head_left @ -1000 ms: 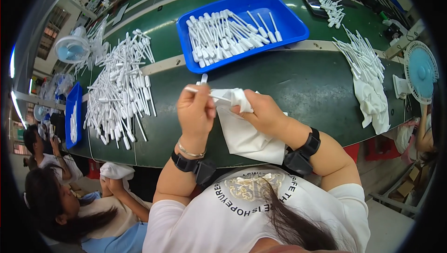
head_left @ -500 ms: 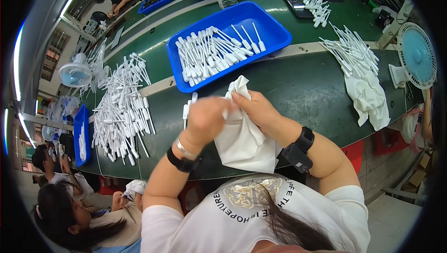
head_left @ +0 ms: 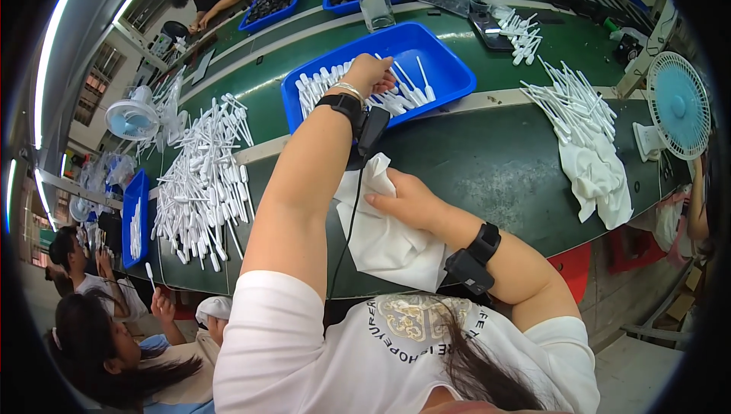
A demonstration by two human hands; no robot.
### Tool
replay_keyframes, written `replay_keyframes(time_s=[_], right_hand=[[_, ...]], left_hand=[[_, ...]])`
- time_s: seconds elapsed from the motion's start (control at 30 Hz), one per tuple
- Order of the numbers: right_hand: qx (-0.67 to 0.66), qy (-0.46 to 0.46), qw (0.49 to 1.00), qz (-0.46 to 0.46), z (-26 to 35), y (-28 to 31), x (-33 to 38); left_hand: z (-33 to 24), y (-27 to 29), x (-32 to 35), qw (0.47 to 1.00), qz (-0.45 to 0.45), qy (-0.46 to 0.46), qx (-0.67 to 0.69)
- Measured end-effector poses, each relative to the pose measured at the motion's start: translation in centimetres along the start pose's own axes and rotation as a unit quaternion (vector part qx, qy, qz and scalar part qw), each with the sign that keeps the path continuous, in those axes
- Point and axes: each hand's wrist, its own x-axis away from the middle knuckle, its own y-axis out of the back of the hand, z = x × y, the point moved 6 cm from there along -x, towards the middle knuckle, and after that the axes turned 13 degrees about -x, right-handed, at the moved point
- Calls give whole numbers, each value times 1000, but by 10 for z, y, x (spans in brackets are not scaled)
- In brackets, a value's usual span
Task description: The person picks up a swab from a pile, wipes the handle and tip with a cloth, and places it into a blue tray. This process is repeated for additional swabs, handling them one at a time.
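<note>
My left hand (head_left: 371, 73) reaches forward into a blue tray (head_left: 451, 71) and rests on the white plastic sticks (head_left: 320, 86) lying in it. Its fingers curl down among them, hiding whether they grip one. My right hand (head_left: 407, 201) stays near the table's front edge, closed on a crumpled white cloth (head_left: 381, 242) that lies on the dark green table (head_left: 495, 163). Both wrists wear black bands.
A big heap of white sticks (head_left: 202, 178) lies at the left, another (head_left: 571, 102) at the right above a second white cloth (head_left: 601, 182). Small fans stand at the right (head_left: 678, 105) and left (head_left: 131, 118). Co-workers (head_left: 114, 338) sit lower left. Blue trays of dark parts (head_left: 274, 3) stand at the back.
My left hand left the cloth and stretched forward into the blue tray. My right hand stayed on the cloth, which now lies lower on the table.
</note>
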Motion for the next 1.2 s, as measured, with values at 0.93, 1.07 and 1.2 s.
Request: replay_keyframes(time_s=[0.93, 1.07, 1.2], right_hand=[[292, -36, 955, -36, 13, 11, 1], [-53, -62, 997, -15, 4, 13, 2], [-274, -55, 957, -81, 14, 0, 6]], left_hand=[[133, 107, 211, 957, -13, -106, -270], [104, 88, 243, 967, 15, -143, 211], [114, 22, 236, 871, -117, -98, 467]])
